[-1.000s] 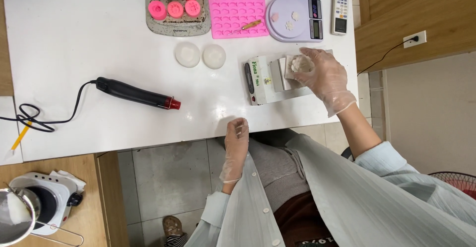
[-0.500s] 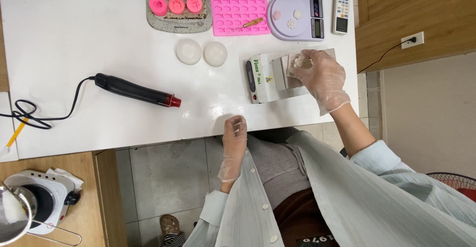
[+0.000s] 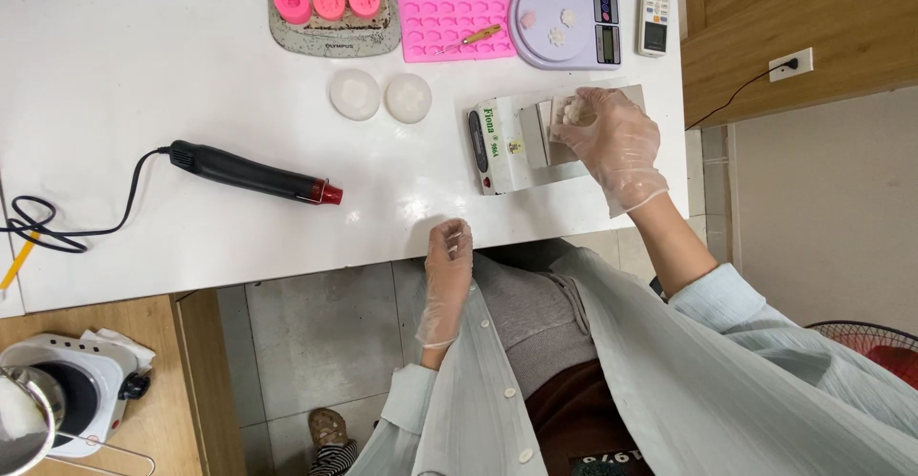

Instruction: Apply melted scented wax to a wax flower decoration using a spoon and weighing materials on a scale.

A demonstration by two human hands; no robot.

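**Two gloved hands, one small white piece over the grey device**

Two hands at work, both in thin clear gloves. Right hand (image 3: 612, 141) closed in a pinch on a small white moulded piece (image 3: 577, 111), held over the grey-and-white bench device (image 3: 535, 141) at about 2 o'clock from the body; fingers curled down from above, seemingly to keep the piece steady against the device's flat grey plate. Left hand (image 3: 448, 270) resting at the near edge of the white bench (image 3: 172, 84), about 12 o'clock from the lap, fingers loosely bent, gripping nothing, seemingly parked as a brace.

Counted on the bench: two round translucent discs (image 3: 381, 96) side by side at 11 o'clock of the device, just apart from each other. One black heat tool (image 3: 253, 174) with a red tip, lying flat at 9 o'clock, cord trailing off toward the left edge, tip turned away from the hands. One pink silicone mould sheet (image 3: 454, 12) at the far edge, a small orange-handled tool lying on it. One grey tray (image 3: 330, 41) beside it carrying three pink round moulds plainly, a fourth cut off by the frame. One lilac round scale (image 3: 564, 22) at 12 o'clock of the device, three little pale pieces on its pan. One white remote (image 3: 656, 10) at its right.

Off the bench, lower left: one small white hotplate (image 3: 72, 390) on a wooden surface.
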